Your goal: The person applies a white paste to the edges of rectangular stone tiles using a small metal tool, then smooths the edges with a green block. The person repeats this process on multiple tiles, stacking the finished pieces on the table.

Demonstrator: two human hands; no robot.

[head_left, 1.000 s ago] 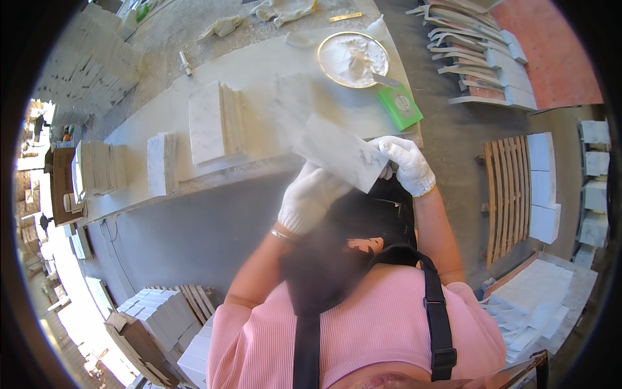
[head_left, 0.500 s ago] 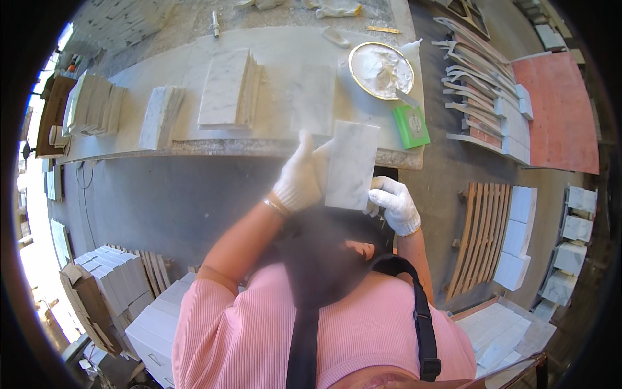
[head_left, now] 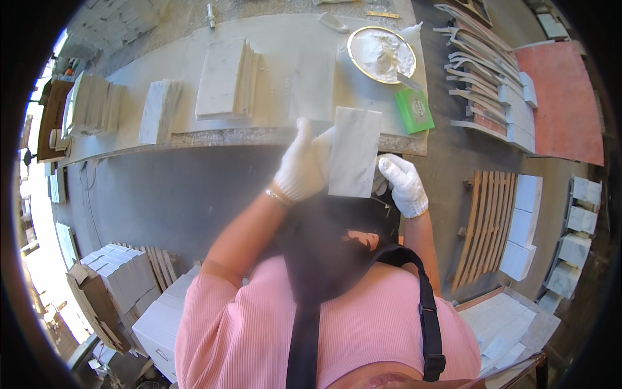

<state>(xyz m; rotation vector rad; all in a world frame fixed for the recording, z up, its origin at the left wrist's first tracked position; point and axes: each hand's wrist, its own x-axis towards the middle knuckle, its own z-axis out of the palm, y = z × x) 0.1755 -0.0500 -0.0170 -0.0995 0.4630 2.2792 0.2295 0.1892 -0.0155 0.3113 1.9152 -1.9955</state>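
Observation:
A white marble tile [head_left: 356, 152] with faint grey veins is held upright in front of my chest, just off the table's near edge. My left hand [head_left: 304, 161], in a white knit glove, grips it from the left; the thumb points up and the fingers pass behind the tile. My right hand [head_left: 405, 185], also gloved, is curled close beside the tile's right edge. Its fingertips are partly in shadow, and what they hold, if anything, cannot be made out. A black apron [head_left: 330, 253] hangs below the tile.
On the table [head_left: 278, 84] are stacked marble tiles [head_left: 220, 81], a bowl of white paste [head_left: 381, 55] with a spatula, and a green box [head_left: 413, 110]. To the right stand a wooden pallet [head_left: 483, 230] and a rack of curved pieces [head_left: 479, 84]. White boxes [head_left: 165, 318] lie behind left.
My right hand has shifted slightly up and right, from the tile's lower right corner to just beside its edge. The tile stays in my left hand. The whole view has shifted a little.

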